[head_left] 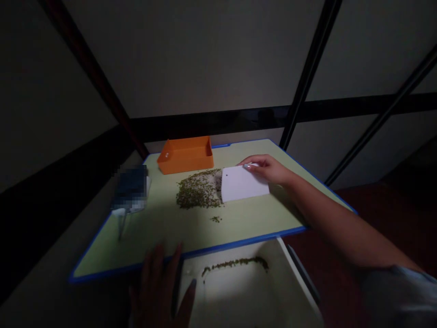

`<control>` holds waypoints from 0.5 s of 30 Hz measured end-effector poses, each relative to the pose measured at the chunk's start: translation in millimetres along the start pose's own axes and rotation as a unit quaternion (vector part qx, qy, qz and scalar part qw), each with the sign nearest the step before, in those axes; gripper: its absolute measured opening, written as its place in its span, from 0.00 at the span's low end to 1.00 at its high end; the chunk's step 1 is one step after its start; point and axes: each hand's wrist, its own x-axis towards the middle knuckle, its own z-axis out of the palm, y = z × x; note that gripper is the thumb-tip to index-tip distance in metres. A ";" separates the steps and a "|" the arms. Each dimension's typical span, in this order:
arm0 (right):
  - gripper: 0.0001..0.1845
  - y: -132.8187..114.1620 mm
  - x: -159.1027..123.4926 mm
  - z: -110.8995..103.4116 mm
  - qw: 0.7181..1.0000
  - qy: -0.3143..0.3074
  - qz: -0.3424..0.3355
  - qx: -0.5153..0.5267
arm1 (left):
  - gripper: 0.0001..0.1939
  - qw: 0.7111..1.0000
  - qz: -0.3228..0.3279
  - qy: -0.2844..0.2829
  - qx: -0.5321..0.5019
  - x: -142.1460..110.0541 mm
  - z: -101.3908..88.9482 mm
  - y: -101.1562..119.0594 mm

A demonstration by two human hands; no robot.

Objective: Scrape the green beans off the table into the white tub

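Observation:
My right hand [268, 169] is closed on the top edge of a white flat scraper card [243, 184], which stands on a pale green mat with a blue border [164, 223]. The card's left edge touches a pile of small green-brown grains [198, 189]. A few stray grains [215, 219] lie nearer to me. My left hand [160, 287] lies flat with fingers spread at the mat's near edge, holding nothing. Just beyond that edge, a white tray [239, 291] holds a thin line of the same grains [235, 264].
An orange open box [186, 156] stands at the mat's far side, behind the pile. A dark blurred object with a white part [130, 191] rests on the mat's left edge. Dark frame bars [307, 73] rise behind the table. The room is dim.

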 end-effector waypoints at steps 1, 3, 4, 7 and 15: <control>0.21 0.3 -2.0 1.5 1.000 0.011 0.010 0.010 | 0.27 1.000 -0.003 0.001 0.007 -2.6 0.5 1.2; 0.20 0.6 -3.6 2.9 0.997 0.049 0.037 0.047 | 0.27 1.000 0.003 -0.001 0.011 -6.9 2.2 2.5; 0.20 -0.3 -2.4 2.9 0.994 0.070 0.045 0.069 | 0.27 1.000 0.000 -0.002 0.017 -8.5 3.1 2.8; 0.28 -10.6 12.5 4.5 0.994 0.046 0.045 0.085 | 0.27 1.000 0.001 -0.006 0.031 -11.2 4.8 3.2; 0.33 -67.6 116.2 104.5 0.918 -0.356 -0.079 -0.157 | 0.29 0.999 -0.003 -0.026 0.032 -8.1 4.1 4.0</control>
